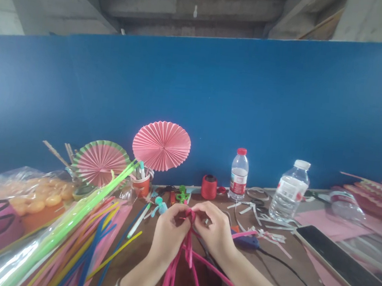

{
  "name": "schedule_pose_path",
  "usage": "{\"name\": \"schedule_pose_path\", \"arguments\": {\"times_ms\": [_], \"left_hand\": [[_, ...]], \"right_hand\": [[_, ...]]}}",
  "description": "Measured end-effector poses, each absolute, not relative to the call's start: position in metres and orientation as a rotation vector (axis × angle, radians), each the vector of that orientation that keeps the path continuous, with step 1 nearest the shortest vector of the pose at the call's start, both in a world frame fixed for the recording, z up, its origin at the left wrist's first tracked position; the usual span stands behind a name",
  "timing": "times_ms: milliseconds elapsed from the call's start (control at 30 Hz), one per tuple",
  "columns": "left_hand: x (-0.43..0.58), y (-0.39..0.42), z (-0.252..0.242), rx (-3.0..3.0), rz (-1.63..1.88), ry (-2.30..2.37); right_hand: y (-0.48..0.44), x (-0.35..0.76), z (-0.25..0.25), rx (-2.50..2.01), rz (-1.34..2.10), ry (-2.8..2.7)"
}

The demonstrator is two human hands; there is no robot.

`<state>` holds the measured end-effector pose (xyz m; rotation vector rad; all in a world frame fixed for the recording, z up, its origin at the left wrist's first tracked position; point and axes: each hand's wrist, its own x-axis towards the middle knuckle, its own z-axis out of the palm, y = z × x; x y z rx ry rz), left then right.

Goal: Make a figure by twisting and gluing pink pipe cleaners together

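My left hand (172, 226) and my right hand (212, 227) meet at the middle of the table edge. Between them is the gathered top of a bundle of long, thin, pink strands (189, 247); both hands pinch it with thumb and forefinger. From there the strands hang down toward me, and a few stretch off to the right under my right wrist. Whether they are knotted is too small to tell. Just beyond my left hand lies a small light-blue figure (160, 205), with a green one (182, 194) further back.
Coloured strips (95, 242) and bright green ones (77, 215) cover the left. Behind stand pink paper fans (161, 145), a pen cup (141, 185), a red thread spool (209, 188) and water bottles (238, 177). At right are paper scraps, a cable and a phone (345, 268).
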<state>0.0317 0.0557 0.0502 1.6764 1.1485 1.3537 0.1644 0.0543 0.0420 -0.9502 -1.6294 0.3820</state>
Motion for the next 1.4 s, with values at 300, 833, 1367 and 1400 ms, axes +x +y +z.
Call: {"name": "schedule_pose_path", "arguments": {"times_ms": [300,833,1367,1400], "left_hand": [[0.0313,0.0569,0.0478,1.699,1.331,1.137],[0.0309,0.0569,0.0452,1.696,1.298,1.139],[0.0302,0.0604,0.0449,1.521,1.321,1.055],[0.0301,0.0606,0.0445,1.511,1.320,1.046]], "right_hand": [[0.0552,0.1641,0.0421,-0.999,0.471,-1.615],[0.0560,0.1630,0.0412,-1.041,0.492,-1.575],[0.0560,0.1630,0.0400,-0.985,0.524,-1.537],[0.0564,0.1633,0.0400,-0.979,0.515,-1.541]]}}
